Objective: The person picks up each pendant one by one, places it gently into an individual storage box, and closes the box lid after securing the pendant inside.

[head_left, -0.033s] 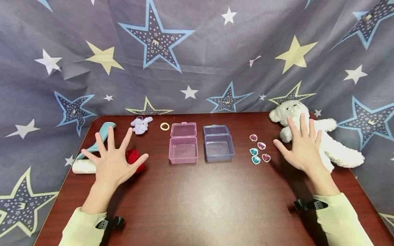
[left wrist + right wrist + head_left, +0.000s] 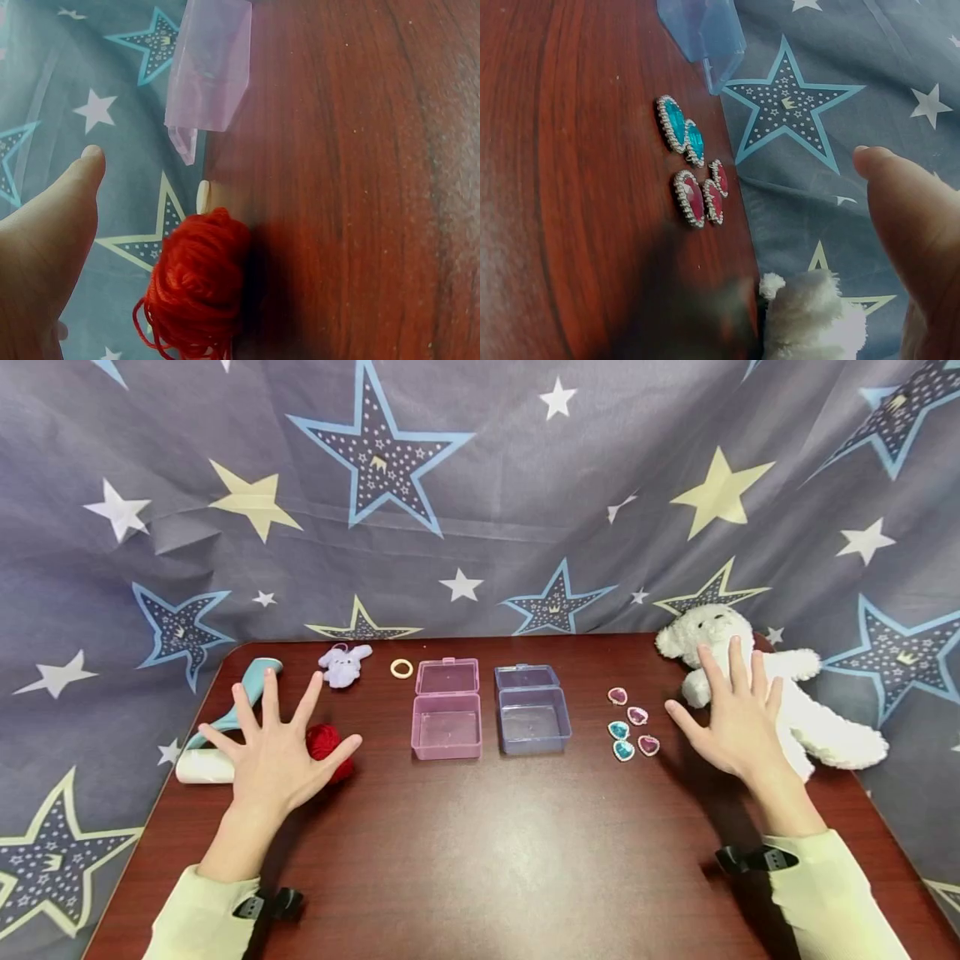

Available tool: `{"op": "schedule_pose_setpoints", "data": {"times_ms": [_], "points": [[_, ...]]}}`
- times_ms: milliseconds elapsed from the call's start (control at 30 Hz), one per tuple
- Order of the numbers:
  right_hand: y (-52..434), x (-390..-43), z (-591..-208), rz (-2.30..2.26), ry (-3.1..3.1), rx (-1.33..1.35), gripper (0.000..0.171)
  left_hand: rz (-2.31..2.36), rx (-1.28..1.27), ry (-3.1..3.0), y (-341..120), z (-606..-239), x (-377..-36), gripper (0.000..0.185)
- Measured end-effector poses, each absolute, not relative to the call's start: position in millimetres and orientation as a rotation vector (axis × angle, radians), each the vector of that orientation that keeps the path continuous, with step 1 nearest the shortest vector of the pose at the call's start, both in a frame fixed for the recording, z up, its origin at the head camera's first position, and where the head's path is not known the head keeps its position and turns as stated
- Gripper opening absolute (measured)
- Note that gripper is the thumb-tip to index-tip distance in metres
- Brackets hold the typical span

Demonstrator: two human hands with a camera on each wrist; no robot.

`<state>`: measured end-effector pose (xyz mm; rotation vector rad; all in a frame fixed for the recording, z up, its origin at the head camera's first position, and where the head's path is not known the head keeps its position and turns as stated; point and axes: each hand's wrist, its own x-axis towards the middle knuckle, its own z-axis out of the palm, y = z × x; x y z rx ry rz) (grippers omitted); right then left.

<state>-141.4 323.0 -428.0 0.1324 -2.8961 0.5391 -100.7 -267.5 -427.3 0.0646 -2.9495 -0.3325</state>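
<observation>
My left hand hovers with spread fingers over the left side of the table, holding nothing. Just beside it lies a ball of red yarn, partly behind the hand in the head view. My right hand is also spread and holds nothing, in front of a white plush bear that it partly covers. Left of that hand lie two blue heart gems and three purplish-pink heart gems with beaded rims. Mid-table stand a pink plastic box and a blue plastic box, both with lids raised.
Behind the left hand lie a light-blue handled tool and a white cylinder, partly hidden. A lavender plush toy and a pale ring are near the back edge. A star-patterned cloth hangs behind the table.
</observation>
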Motion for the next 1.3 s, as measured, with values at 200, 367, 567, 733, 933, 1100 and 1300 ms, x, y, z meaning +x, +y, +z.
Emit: {"op": "schedule_pose_setpoints", "data": {"times_ms": [200,367,567,733,933,1100,1300], "points": [[319,-144,-428,0.558,-2.865,0.175,0.088,-0.337,0.054,-2.934,-266,-428,-99,0.103],[314,-146,-427,0.584,-2.809,0.222,0.084,-0.362,0.017,-2.896,-261,-425,-96,0.105],[303,-153,-425,0.636,-2.711,0.308,0.078,-0.478,-0.077,-2.792,-248,-423,-96,0.105],[292,-159,-423,0.666,-2.706,0.360,0.073,-0.591,-0.149,-2.694,-233,-426,-95,0.103],[280,-162,-422,0.687,-2.764,0.379,0.067,-0.753,-0.130,-2.694,-213,-430,-93,0.105],[274,-167,-428,0.680,-2.744,0.462,0.058,-0.844,-0.181,-2.690,-198,-434,-93,0.107],[269,-177,-437,0.665,-2.774,0.512,0.051,-0.910,-0.261,-2.656,-185,-446,-98,0.105]]}}
